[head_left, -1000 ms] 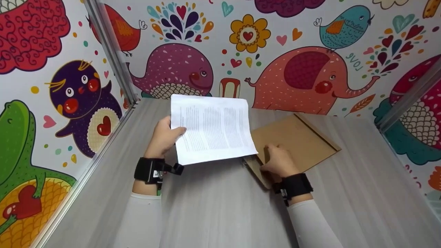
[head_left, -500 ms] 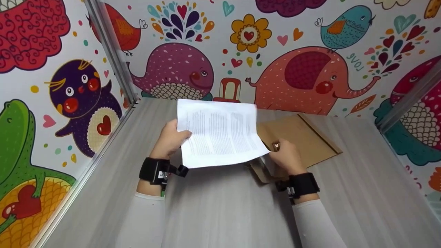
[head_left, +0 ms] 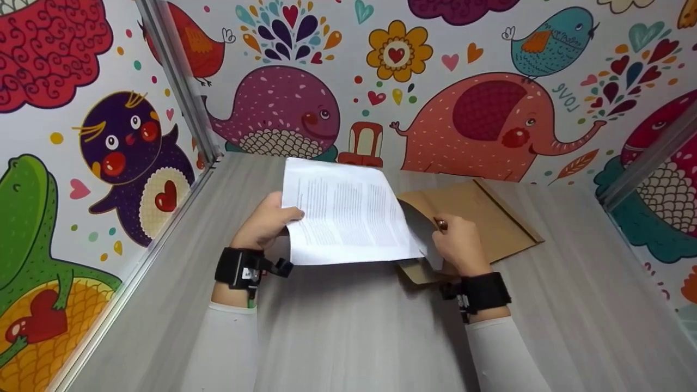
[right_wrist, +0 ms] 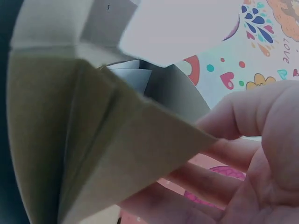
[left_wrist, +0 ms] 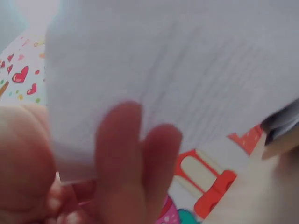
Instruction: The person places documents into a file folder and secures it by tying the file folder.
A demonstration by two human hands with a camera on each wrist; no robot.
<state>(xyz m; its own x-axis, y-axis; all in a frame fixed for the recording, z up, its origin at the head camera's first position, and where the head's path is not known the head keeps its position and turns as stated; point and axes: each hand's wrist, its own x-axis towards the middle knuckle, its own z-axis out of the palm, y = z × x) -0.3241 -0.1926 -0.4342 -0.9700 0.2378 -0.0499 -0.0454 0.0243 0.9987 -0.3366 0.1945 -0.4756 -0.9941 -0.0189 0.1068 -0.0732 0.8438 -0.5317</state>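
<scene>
Left hand (head_left: 266, 223) pinches paper (head_left: 348, 218), likely light, floppy. Right hand (head_left: 463, 245) pinches brown envelope (head_left: 490, 220) by its edge: probably stiffer, sound hold.

I am wearing white sleeves (head_left: 228, 343) and wide black wristbands (head_left: 486, 291), each carrying a small dark fitting (head_left: 281, 267).
</scene>
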